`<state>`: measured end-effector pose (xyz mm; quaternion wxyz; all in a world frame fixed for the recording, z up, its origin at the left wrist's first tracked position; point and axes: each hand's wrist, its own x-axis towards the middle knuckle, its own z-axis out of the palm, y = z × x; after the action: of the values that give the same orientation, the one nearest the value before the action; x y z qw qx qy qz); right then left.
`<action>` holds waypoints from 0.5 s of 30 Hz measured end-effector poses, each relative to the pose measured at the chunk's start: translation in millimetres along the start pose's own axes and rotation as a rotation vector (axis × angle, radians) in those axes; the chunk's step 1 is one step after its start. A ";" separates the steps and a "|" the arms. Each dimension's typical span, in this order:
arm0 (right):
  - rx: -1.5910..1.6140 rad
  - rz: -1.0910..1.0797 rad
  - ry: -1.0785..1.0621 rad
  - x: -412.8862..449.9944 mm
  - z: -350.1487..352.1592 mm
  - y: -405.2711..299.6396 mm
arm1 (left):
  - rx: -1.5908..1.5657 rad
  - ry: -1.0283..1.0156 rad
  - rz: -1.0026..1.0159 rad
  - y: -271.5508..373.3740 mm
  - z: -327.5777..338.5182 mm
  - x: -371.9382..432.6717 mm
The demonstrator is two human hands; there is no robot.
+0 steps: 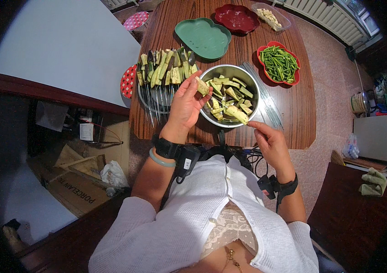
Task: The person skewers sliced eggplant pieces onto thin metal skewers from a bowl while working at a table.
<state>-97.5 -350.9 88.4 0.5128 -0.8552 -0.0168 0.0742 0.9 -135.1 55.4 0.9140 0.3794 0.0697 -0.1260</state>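
My left hand (188, 99) holds a piece of eggplant (202, 86) at the left rim of a steel bowl (257, 102). Over the bowl's lower right rim, my right hand (270, 141) has its fingertips at the end of another eggplant piece (237, 114), which seems to be on a skewer. Cut eggplant pieces (229, 92) lie in the bowl. To the left, many skewered eggplant pieces (167, 68) rest in rows across a round tray (145, 99), their metal ends pointing towards me. Bare metal skewers (268, 99) lie in a bundle right of the bowl.
Further back on the wooden table (299, 119) are a green tray (203, 38), a dark red tray (237, 18) and a clear container (270, 16) of pale pieces. A red dish (297, 76) of cut green stalks stands right. Patterned stools (128, 82) stand by the left edge.
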 end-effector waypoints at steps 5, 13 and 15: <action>0.019 -0.011 0.024 -1.2 -0.7 0.6 | 0.036 -0.018 0.028 -1.2 4.4 -1.3; 0.039 0.024 0.089 -0.3 4.0 -3.2 | 0.190 0.104 0.235 -10.1 22.6 -5.7; 0.009 0.016 0.113 0.9 5.4 -3.2 | 0.157 0.134 0.248 -13.8 21.8 -3.7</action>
<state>-97.2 -344.6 88.6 0.5159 -0.8559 0.0194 0.0301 -5.9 -159.3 62.3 0.8834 0.4628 0.0728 0.0085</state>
